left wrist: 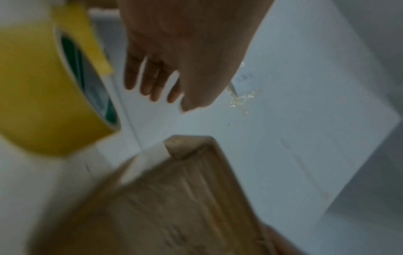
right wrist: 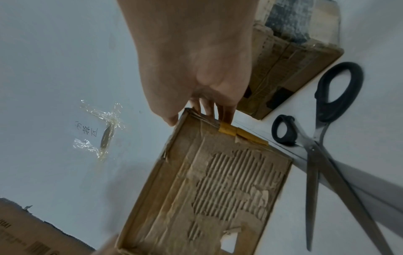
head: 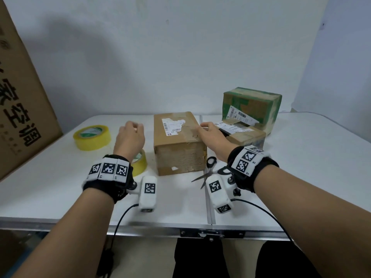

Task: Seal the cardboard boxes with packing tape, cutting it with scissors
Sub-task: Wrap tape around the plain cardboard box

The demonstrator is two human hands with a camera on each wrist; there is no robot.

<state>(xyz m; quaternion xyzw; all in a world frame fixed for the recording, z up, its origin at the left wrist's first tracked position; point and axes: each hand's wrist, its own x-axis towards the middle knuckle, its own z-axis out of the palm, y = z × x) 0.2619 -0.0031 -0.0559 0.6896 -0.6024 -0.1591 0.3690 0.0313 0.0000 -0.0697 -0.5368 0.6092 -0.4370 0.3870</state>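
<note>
A brown corrugated cardboard box (head: 178,143) stands near the middle of the white surface (head: 301,177). Its near face is scuffed, the outer paper torn away to bare ribbing, and a torn white label sits on its top. The right hand (head: 210,137) rests at the box's upper right edge, its fingers (right wrist: 226,112) curled over that edge beside a strip of yellow tape; they grip the box's edge. The left hand (head: 130,137) hovers above the surface left of the box, apart from it, fingers (left wrist: 152,82) loosely bent and holding nothing.

Black-handled scissors (head: 210,171) lie blades apart just right of the box's near corner. A small yellow tape roll (head: 140,163) stands on edge under the left wrist; a wider yellow roll (head: 92,137) lies flat farther left. Behind the right hand a low box (head: 247,135) with labels carries a green-printed box (head: 253,105). A large printed carton (head: 22,97) leans at the left edge. Bare surface lies open to the right and along the near metal rim.
</note>
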